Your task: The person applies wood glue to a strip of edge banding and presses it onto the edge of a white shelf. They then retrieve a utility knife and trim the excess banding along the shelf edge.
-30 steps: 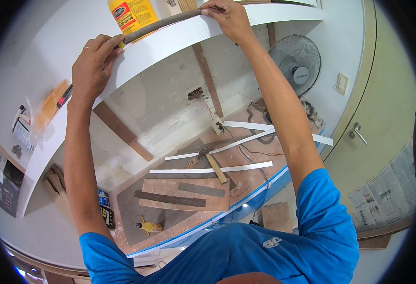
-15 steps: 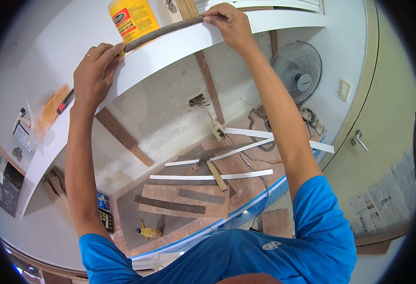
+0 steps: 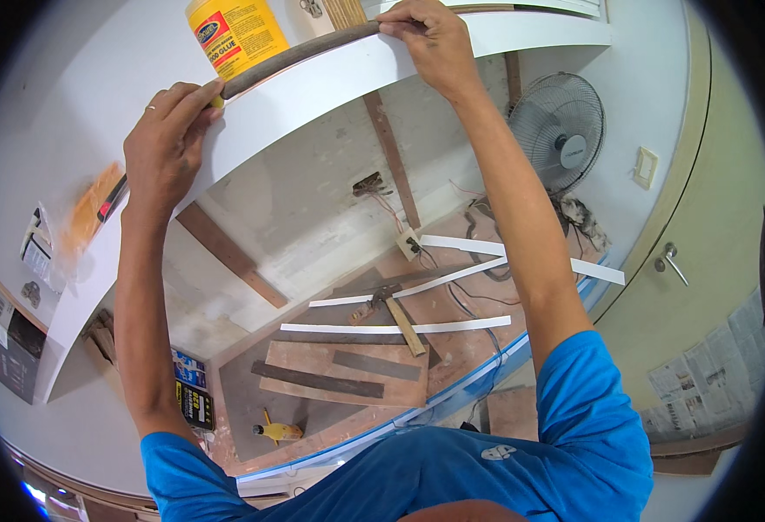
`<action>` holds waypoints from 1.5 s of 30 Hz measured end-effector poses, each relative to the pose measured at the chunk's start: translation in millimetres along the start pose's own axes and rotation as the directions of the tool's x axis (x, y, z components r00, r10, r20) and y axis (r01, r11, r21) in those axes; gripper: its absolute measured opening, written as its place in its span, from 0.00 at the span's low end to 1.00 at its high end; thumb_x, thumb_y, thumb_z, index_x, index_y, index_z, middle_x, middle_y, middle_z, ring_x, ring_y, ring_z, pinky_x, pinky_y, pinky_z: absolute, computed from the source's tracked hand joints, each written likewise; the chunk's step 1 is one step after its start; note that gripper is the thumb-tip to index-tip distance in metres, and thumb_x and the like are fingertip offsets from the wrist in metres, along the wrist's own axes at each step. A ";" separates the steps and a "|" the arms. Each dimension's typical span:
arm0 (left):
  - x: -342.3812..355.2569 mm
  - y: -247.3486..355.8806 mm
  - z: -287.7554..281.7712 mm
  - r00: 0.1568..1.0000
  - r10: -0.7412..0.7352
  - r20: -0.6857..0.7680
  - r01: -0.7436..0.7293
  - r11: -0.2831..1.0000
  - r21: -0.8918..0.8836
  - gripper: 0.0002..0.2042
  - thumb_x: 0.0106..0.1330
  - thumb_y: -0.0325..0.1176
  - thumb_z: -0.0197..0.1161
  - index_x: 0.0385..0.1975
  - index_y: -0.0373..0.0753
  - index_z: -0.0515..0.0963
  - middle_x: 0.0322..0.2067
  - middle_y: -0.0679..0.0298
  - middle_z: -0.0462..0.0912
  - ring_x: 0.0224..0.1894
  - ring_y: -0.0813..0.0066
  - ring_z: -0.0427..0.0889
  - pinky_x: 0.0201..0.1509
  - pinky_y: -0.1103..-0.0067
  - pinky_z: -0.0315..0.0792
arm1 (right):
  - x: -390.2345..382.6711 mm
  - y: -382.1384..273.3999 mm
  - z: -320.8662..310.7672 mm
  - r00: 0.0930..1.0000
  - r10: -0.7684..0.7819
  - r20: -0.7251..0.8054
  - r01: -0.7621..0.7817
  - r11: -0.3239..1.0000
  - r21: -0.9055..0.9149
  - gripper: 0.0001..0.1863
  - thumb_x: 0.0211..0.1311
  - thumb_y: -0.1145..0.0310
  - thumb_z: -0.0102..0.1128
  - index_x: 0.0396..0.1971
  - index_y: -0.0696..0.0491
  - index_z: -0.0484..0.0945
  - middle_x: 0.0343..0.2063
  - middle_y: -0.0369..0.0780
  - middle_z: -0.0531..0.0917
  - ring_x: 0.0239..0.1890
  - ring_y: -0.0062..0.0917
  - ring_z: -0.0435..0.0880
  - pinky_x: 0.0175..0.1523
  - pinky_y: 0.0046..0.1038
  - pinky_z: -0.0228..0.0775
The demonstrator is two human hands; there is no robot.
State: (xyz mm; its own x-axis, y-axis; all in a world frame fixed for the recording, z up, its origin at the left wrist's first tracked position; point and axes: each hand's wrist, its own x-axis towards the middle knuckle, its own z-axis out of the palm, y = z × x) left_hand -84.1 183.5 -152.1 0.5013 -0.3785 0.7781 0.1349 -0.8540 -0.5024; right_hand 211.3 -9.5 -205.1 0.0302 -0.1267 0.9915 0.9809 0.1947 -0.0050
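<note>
Both my arms are raised and extended forward, forearms bare, upper arms in blue short sleeves. My left hand is held palm down, fingers curled over and pressing at the tips, thumb tucked beneath; a ring shows on one finger. My right hand is held higher and further forward, wrist bent, fingers bunched and pinching downward. The two hands are well apart, elbows slightly flexed.

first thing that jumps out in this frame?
Both hands, raised at the top: the left hand and right hand press a dark brown strip along the white shelf's front edge. A yellow glue bottle stands behind it; white strips lie on the floor below.
</note>
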 end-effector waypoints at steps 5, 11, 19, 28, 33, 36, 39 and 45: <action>6.4 7.7 2.5 1.000 -0.011 0.025 0.010 1.000 0.021 0.15 0.66 0.30 0.69 0.53 0.48 0.85 0.43 0.70 0.87 0.42 0.70 0.84 0.43 0.74 0.79 | -1.7 7.8 -3.4 0.999 0.000 -0.034 0.001 1.000 0.019 0.07 0.51 0.81 0.72 0.31 0.60 0.83 0.30 0.44 0.82 0.37 0.37 0.83 0.44 0.34 0.74; 7.5 0.3 0.8 0.999 0.037 0.018 -0.037 0.999 0.009 0.17 0.65 0.27 0.70 0.53 0.48 0.85 0.43 0.67 0.87 0.43 0.69 0.84 0.44 0.74 0.79 | -1.4 6.7 -0.6 0.999 0.001 -0.047 0.001 0.999 0.039 0.07 0.51 0.81 0.71 0.30 0.60 0.83 0.30 0.44 0.81 0.36 0.38 0.82 0.44 0.34 0.74; 12.7 8.5 11.4 0.999 0.007 0.035 -0.005 0.997 -0.071 0.18 0.66 0.22 0.68 0.56 0.44 0.85 0.45 0.61 0.87 0.46 0.66 0.85 0.50 0.73 0.79 | -2.3 13.8 -10.6 0.998 -0.046 -0.036 0.047 0.999 0.021 0.07 0.50 0.81 0.71 0.30 0.60 0.83 0.30 0.45 0.81 0.37 0.39 0.82 0.45 0.34 0.74; 13.0 11.1 14.0 0.997 -0.012 -0.074 0.005 0.996 -0.090 0.17 0.63 0.26 0.72 0.52 0.46 0.86 0.42 0.65 0.88 0.41 0.69 0.85 0.44 0.74 0.80 | -2.2 10.4 -1.2 0.974 0.193 -0.117 -0.145 0.932 0.332 0.08 0.53 0.82 0.68 0.34 0.60 0.83 0.32 0.44 0.82 0.40 0.37 0.83 0.49 0.33 0.75; 8.3 11.3 11.7 0.998 -0.001 -0.059 -0.001 1.000 -0.026 0.17 0.63 0.27 0.73 0.52 0.46 0.87 0.43 0.65 0.89 0.41 0.69 0.85 0.44 0.74 0.80 | -1.0 14.7 -5.3 0.996 -0.021 -0.086 0.028 0.997 0.073 0.07 0.54 0.83 0.66 0.33 0.60 0.82 0.32 0.43 0.82 0.41 0.37 0.83 0.50 0.33 0.75; 8.2 13.1 9.6 0.999 0.005 -0.051 -0.006 1.000 -0.008 0.17 0.62 0.26 0.73 0.52 0.46 0.87 0.42 0.65 0.89 0.41 0.69 0.85 0.43 0.74 0.80 | -2.9 15.1 -1.5 0.997 0.001 -0.073 0.004 0.997 0.079 0.06 0.54 0.83 0.66 0.32 0.60 0.82 0.32 0.44 0.82 0.40 0.38 0.82 0.49 0.34 0.75; 7.4 13.5 6.1 1.000 0.005 -0.028 -0.004 1.000 0.007 0.17 0.63 0.25 0.72 0.53 0.45 0.86 0.43 0.63 0.88 0.42 0.68 0.85 0.45 0.73 0.79 | -1.2 12.3 -4.2 0.997 -0.056 -0.056 0.059 0.996 0.063 0.06 0.53 0.83 0.67 0.31 0.59 0.81 0.32 0.44 0.82 0.40 0.39 0.82 0.48 0.35 0.74; 4.5 14.3 3.0 1.000 0.002 0.006 -0.003 1.000 0.015 0.19 0.63 0.21 0.70 0.54 0.44 0.85 0.45 0.60 0.87 0.46 0.65 0.85 0.49 0.71 0.79 | -1.9 9.5 -1.5 0.994 -0.081 -0.067 0.086 0.993 0.080 0.09 0.50 0.86 0.68 0.32 0.60 0.80 0.32 0.45 0.81 0.39 0.40 0.82 0.47 0.34 0.74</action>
State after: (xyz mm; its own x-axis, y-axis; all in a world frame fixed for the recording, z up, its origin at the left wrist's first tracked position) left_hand -77.4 170.7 -156.9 0.5064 -0.3786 0.7747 0.1465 -0.8476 -0.5100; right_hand 220.9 -8.9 -207.3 -0.0361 -0.2071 0.9777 0.9612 0.2604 0.0907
